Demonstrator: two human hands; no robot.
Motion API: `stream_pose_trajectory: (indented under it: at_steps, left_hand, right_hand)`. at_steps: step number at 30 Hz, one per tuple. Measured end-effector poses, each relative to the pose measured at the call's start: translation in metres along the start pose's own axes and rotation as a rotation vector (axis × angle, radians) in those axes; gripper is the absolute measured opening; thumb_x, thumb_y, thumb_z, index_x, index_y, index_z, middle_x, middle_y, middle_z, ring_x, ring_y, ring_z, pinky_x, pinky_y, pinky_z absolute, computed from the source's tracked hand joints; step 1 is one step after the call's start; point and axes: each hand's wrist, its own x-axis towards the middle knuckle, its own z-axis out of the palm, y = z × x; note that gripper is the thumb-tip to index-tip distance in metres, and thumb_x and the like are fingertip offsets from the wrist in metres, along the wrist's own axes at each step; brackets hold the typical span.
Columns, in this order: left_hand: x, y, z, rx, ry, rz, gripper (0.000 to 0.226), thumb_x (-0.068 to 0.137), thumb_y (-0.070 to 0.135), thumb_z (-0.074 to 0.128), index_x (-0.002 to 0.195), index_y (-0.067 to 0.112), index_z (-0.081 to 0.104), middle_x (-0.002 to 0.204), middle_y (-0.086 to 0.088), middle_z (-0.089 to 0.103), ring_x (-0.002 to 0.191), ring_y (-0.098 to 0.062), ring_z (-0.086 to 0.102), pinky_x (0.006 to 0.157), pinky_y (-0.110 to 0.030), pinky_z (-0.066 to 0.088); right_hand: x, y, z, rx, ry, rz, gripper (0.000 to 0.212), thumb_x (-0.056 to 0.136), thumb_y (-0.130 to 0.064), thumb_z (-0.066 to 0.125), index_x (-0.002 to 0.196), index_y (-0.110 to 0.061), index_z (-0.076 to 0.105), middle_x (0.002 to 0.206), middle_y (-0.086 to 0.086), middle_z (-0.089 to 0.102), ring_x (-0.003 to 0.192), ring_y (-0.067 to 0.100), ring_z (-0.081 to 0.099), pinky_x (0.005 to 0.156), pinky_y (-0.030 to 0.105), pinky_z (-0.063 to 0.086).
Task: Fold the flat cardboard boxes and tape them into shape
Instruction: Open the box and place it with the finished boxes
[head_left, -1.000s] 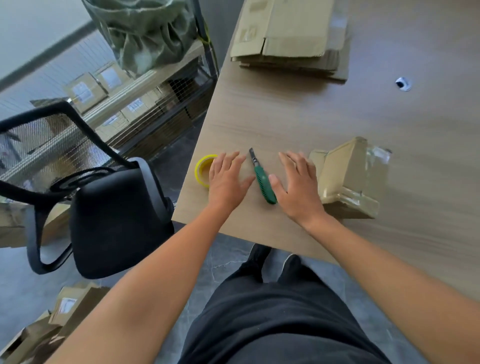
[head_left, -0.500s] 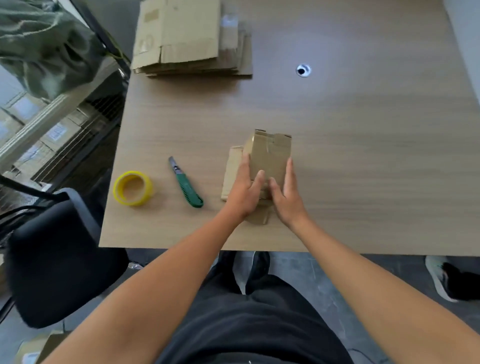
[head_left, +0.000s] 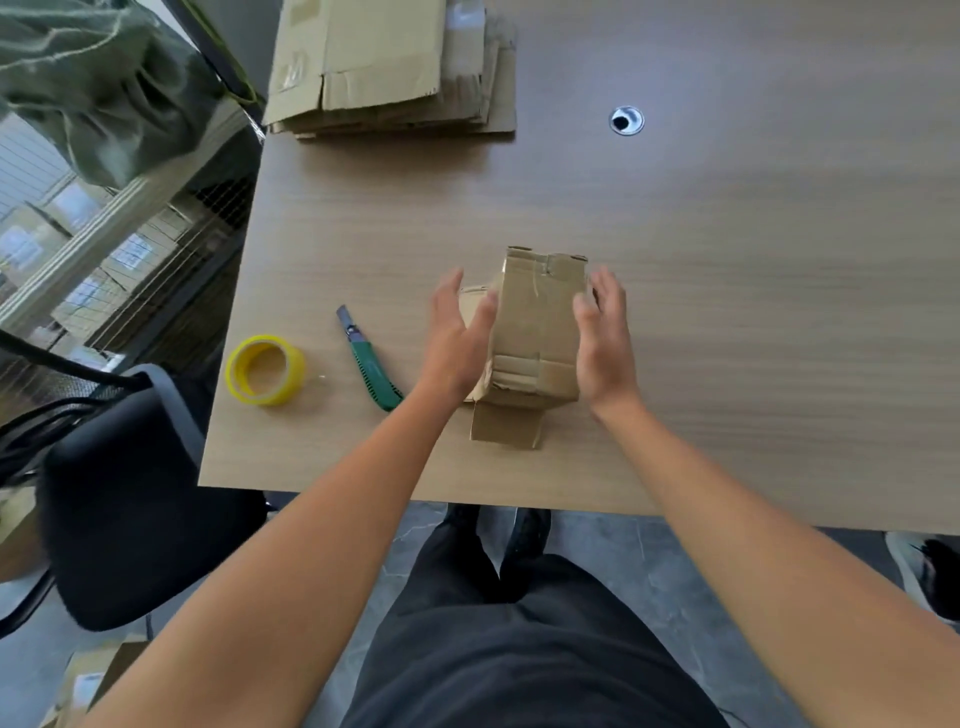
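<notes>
Flanking one box (head_left: 537, 332) — two hands (head_left: 453, 340) (head_left: 605, 340)

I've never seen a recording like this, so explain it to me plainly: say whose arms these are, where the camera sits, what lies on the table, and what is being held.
There is no machine here. A person works with bare hands, and the camera is worn on their head, looking forward and down, so the arms reach in from the bottom of the picture. On the wooden table stands a partly folded cardboard box with some tape already on its top. The left hand and the right hand flank it with straight fingers. Neither grips it, and whether they touch it is unclear. To the left lie a green utility knife and a yellow roll of tape. At the far edge sits a stack of flat cardboard boxes. A black office chair stands left of the table.
</notes>
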Motion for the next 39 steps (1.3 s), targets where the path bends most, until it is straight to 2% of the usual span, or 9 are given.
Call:
stream_pose_trajectory:
  at_steps: [5,10,15,20,24,27,30,35,39]
  left_hand:
    - [0.042,0.020,0.019,-0.049,-0.221,0.083,0.059,0.110,0.025,0.036,0.162,0.014,0.009,0.169,-0.004,0.012,0.154,-0.014,0.013,0.127,-0.035,0.011]
    - [0.050,-0.008,0.018,-0.081,-0.273,-0.093,0.054,0.110,0.042,0.027,0.155,0.014,0.034,0.156,-0.008,0.042,0.145,-0.021,0.037,0.122,-0.043,0.026]
    - [0.047,-0.002,0.012,0.284,-0.095,0.057,0.074,0.106,0.040,0.043,0.162,0.014,0.003,0.170,0.000,-0.009,0.155,-0.014,0.000,0.115,-0.019,0.001]
    - [0.052,0.010,0.016,0.032,-0.174,0.070,0.046,0.107,0.022,0.044,0.151,0.013,0.035,0.149,-0.009,0.044,0.136,-0.021,0.043,0.118,-0.033,0.031]
    - [0.054,0.021,0.020,-0.059,-0.113,-0.105,0.033,0.107,0.037,0.046,0.127,0.012,0.051,0.113,-0.007,0.061,0.099,-0.021,0.060,0.095,-0.045,0.053]
    - [0.057,0.025,0.020,-0.056,-0.132,-0.167,0.031,0.106,0.041,0.046,0.121,0.015,0.053,0.111,-0.005,0.062,0.100,-0.023,0.062,0.088,-0.043,0.053]
    - [0.062,0.026,0.025,0.303,0.006,-0.051,0.036,0.104,0.040,0.047,0.115,0.007,0.053,0.122,-0.013,0.055,0.114,-0.032,0.053,0.099,-0.043,0.042]
    - [0.038,0.026,0.032,0.487,0.092,-0.033,0.032,0.098,0.044,0.041,0.085,0.015,0.048,0.087,-0.005,0.053,0.091,-0.033,0.056,0.072,-0.038,0.034]
    - [0.010,0.021,0.039,0.361,-0.011,0.003,0.027,0.094,0.029,0.036,0.117,0.017,0.045,0.108,-0.001,0.051,0.096,-0.029,0.053,0.078,-0.041,0.039]
  right_hand:
    - [0.049,-0.014,0.019,-0.238,-0.106,-0.011,0.068,0.108,-0.030,0.044,0.162,-0.011,0.007,0.170,0.004,0.007,0.155,0.013,0.009,0.122,0.023,0.008]
    - [0.049,0.004,0.027,-0.064,-0.143,0.042,0.064,0.110,-0.027,0.041,0.162,-0.023,0.006,0.169,0.001,0.014,0.154,0.013,0.020,0.126,0.035,0.017]
    - [0.055,0.004,0.023,-0.053,-0.173,0.189,0.063,0.108,-0.041,0.041,0.162,-0.023,0.014,0.166,0.001,0.026,0.150,0.013,0.028,0.125,0.040,0.024]
    - [0.060,-0.002,0.018,-0.111,-0.215,0.229,0.046,0.107,-0.042,0.043,0.147,-0.020,0.035,0.142,0.007,0.056,0.127,0.021,0.055,0.113,0.046,0.042]
    - [0.062,-0.012,0.018,-0.148,-0.246,0.286,0.038,0.102,-0.043,0.045,0.133,-0.022,0.038,0.135,0.013,0.057,0.122,0.028,0.058,0.108,0.051,0.046]
    - [0.048,-0.016,0.012,-0.231,-0.090,0.261,0.058,0.102,-0.049,0.045,0.149,-0.017,0.032,0.150,0.013,0.044,0.134,0.027,0.047,0.114,0.041,0.037]
    - [0.009,-0.006,-0.003,-0.208,0.169,0.238,0.056,0.100,-0.042,0.050,0.145,-0.008,0.040,0.147,0.014,0.044,0.133,0.029,0.044,0.111,0.038,0.035]
    - [-0.051,0.013,-0.011,-0.043,0.292,0.431,0.068,0.097,-0.048,0.047,0.154,-0.016,0.026,0.153,0.014,0.036,0.138,0.032,0.037,0.116,0.047,0.031]
    - [-0.039,0.014,-0.018,0.046,0.297,0.478,0.067,0.107,-0.049,0.031,0.161,-0.019,0.008,0.166,0.009,0.023,0.149,0.026,0.029,0.121,0.040,0.025]
